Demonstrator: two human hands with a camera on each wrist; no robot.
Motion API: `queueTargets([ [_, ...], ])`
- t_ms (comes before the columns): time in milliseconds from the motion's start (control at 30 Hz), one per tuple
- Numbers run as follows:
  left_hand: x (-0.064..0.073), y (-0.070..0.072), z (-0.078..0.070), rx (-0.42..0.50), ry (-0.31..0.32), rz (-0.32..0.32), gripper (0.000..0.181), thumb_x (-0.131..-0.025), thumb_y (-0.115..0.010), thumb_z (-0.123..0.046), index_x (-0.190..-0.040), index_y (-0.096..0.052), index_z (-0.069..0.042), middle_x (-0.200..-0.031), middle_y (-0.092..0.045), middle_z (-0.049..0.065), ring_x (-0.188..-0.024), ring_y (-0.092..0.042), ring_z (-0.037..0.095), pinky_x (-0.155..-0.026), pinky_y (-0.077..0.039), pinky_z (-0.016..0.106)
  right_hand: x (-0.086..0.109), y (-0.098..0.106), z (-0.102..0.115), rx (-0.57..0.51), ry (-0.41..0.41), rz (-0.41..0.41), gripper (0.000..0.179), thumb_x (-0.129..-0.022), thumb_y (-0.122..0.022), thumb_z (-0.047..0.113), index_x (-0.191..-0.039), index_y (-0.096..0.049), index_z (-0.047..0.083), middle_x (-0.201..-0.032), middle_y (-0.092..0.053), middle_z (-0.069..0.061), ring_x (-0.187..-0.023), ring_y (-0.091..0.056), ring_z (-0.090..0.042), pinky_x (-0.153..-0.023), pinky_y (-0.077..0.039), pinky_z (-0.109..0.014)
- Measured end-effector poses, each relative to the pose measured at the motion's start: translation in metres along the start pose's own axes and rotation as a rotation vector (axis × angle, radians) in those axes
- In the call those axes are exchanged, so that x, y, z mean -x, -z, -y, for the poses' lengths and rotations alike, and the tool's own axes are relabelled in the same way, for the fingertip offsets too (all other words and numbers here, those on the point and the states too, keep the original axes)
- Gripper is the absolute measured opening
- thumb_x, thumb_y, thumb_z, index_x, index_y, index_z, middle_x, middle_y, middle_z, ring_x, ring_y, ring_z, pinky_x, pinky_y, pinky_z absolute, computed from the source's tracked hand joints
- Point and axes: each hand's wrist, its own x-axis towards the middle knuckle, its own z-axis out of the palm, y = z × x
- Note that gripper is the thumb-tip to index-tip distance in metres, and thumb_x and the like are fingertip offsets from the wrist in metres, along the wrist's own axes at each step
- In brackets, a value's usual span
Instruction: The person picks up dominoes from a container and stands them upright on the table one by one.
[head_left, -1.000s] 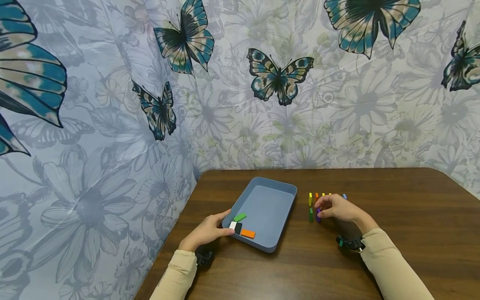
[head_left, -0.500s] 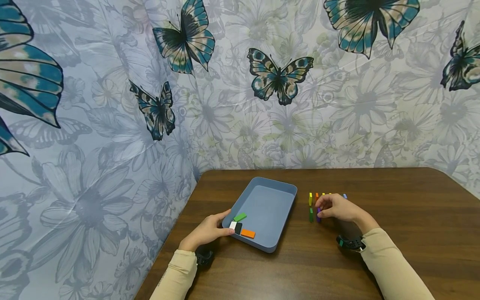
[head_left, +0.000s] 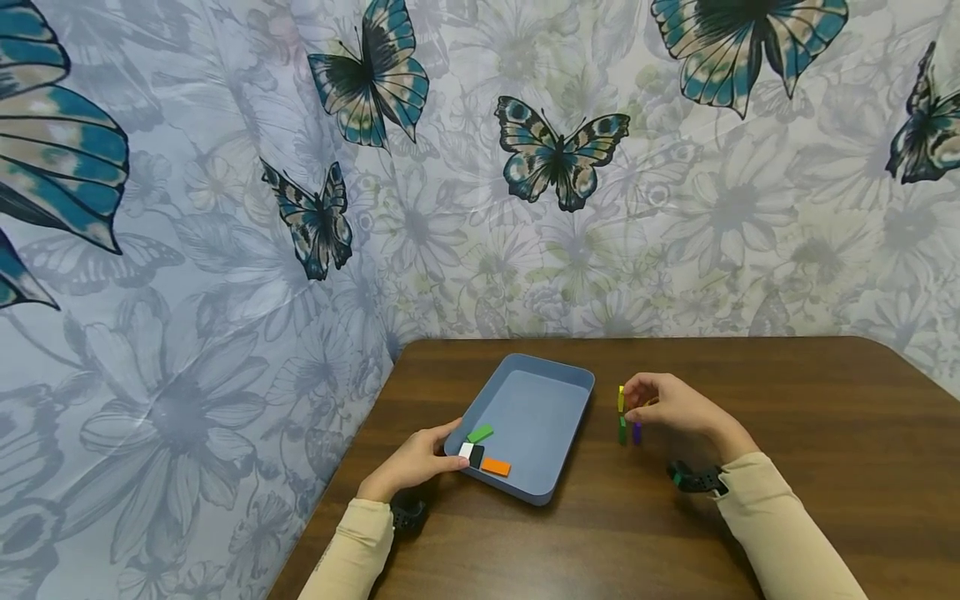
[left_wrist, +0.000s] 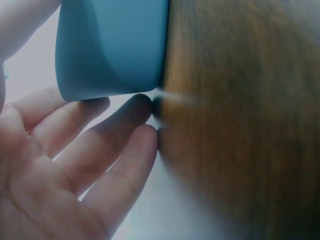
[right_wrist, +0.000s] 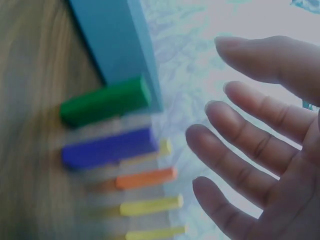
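Head view: the left hand (head_left: 412, 462) pinches the near-left corner of the tray (head_left: 543, 408), near the left edge of the tabletop (head_left: 825, 433); the right hand (head_left: 678, 408) hovers well in from the right edge. Left wrist view: fingers (left_wrist: 100, 140) lie against the tray's outer end. Right wrist view: released, that hand's fingers spread beside the upright green block (right_wrist: 107, 102), purple block (right_wrist: 110, 148) and orange block (right_wrist: 146, 178).

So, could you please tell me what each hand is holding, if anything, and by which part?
The left hand grips the blue tray by its near left corner; the right hand holds nothing, its fingers apart from the thumb.
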Motion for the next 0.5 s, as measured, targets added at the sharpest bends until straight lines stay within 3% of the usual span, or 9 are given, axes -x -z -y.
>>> queueTargets([
  [200,0.000,-0.003,0.000,0.011,0.003,0.002,0.083,-0.091,-0.074,-0.040,-0.156,-0.035,-0.007,-0.158,-0.039,0.016,-0.144,-0.038,0.033,-0.110,-0.041,0.053,-0.011,-0.009,0.016,-0.026,0.017,0.017,0.034,-0.090,-0.075,0.017,-0.116,-0.061,0.002,-0.101,-0.065,-0.012,-0.092,-0.061,-0.019,-0.073,-0.054,-0.030],
  [367,0.000,-0.003,0.000,0.017,0.005,-0.002,0.083,-0.091,-0.074,-0.040,-0.156,-0.035,-0.007,-0.158,-0.039,0.016,-0.145,-0.037,0.033,-0.112,-0.040,0.054,-0.029,-0.020,0.028,-0.040,0.068,0.041,0.033,-0.091,-0.074,0.016,-0.118,-0.061,0.001,-0.109,-0.063,-0.021,-0.095,-0.061,-0.019,-0.077,-0.055,-0.028],
  [500,-0.001,-0.002,0.000,0.013,0.008,-0.002,0.083,-0.091,-0.074,-0.040,-0.156,-0.034,-0.007,-0.158,-0.038,0.017,-0.146,-0.036,0.034,-0.112,-0.039,0.055,-0.044,-0.030,0.038,-0.077,0.087,0.076,0.033,-0.092,-0.073,0.012,-0.120,-0.061,0.000,-0.110,-0.062,-0.018,-0.097,-0.061,-0.019,-0.082,-0.055,-0.027],
])
